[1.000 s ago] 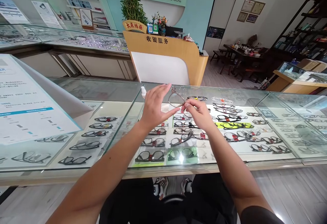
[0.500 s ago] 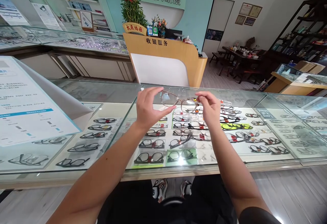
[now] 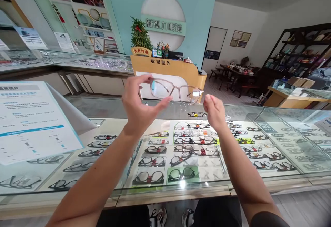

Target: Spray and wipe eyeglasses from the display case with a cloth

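A pair of eyeglasses [image 3: 176,88] with a thin pinkish-brown, see-through frame is held up above the glass display counter, lenses towards me. My left hand [image 3: 141,99] pinches its left end, with the thumb under the left lens and the fingers at the upper corner. Close beside the right end is my right hand [image 3: 214,109], fingers curled closed. Whether a temple arm sits in those fingers is hidden. Under the glass lie several rows of eyeglasses [image 3: 152,161], many with red tags.
A printed white sign [image 3: 33,116] stands on the glass counter [image 3: 240,115] at left. Beyond are a wooden cashier desk [image 3: 165,65] with a potted plant [image 3: 141,35], and more showcases [image 3: 93,59]. A dark table [image 3: 240,69] and shelves [image 3: 297,51] stand at the back right.
My view has tilted up. The eyeglasses have risen and turned, so both lenses now face me more squarely. My right hand, which was pinching their right end, now shows as a closed fist beside it.
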The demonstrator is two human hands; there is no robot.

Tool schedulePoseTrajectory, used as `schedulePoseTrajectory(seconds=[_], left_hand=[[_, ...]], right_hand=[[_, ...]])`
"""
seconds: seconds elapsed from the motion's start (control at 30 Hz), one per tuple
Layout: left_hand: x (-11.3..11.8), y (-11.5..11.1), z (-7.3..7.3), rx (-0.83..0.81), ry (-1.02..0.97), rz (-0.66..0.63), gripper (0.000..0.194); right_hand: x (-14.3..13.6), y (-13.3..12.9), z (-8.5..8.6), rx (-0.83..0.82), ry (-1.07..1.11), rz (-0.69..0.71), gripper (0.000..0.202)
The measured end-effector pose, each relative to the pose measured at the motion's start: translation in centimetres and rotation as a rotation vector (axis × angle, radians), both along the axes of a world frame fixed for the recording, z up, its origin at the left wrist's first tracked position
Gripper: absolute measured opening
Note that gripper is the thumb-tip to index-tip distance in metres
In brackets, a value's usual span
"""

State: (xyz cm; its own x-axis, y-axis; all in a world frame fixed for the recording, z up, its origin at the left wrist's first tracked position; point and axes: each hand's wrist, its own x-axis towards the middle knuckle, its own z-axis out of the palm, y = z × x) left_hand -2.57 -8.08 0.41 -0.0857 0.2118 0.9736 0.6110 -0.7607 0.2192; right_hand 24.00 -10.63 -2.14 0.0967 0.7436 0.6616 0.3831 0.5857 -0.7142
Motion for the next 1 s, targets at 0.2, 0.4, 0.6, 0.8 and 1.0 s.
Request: schedulePoseTrajectory(seconds=[0.2, 0.4, 0.6, 0.8, 1.0], left_hand=[[1.6, -2.3, 4.1, -0.004, -0.101, -0.03, 0.059], [1.9, -2.5, 3.5, -0.064, -0.104, -0.049, 0.056], [1.6, -1.2, 2.9, -0.118, -0.125, -0.043, 0.055], [1.7, -1.2, 2.8, -0.12, -0.119, -0.02, 0.052], [2.1, -1.0, 2.5, -0.104, -0.099, 0.026, 0.056]], right_hand=[[-0.5, -1.3, 6.3, 0.326, 0.123, -0.031, 0.06], [-0.8, -3.4, 6.8, 0.436, -0.204, -0.156, 0.05], [-1.4, -3.1, 6.1, 0.393, -0.365, -0.211, 0.063], [-1.9, -2.8, 5.9, 0.38, -0.344, -0.262, 0.052], [-1.9, -2.7, 5.8, 0.324, -0.327, -0.257, 0.055]])
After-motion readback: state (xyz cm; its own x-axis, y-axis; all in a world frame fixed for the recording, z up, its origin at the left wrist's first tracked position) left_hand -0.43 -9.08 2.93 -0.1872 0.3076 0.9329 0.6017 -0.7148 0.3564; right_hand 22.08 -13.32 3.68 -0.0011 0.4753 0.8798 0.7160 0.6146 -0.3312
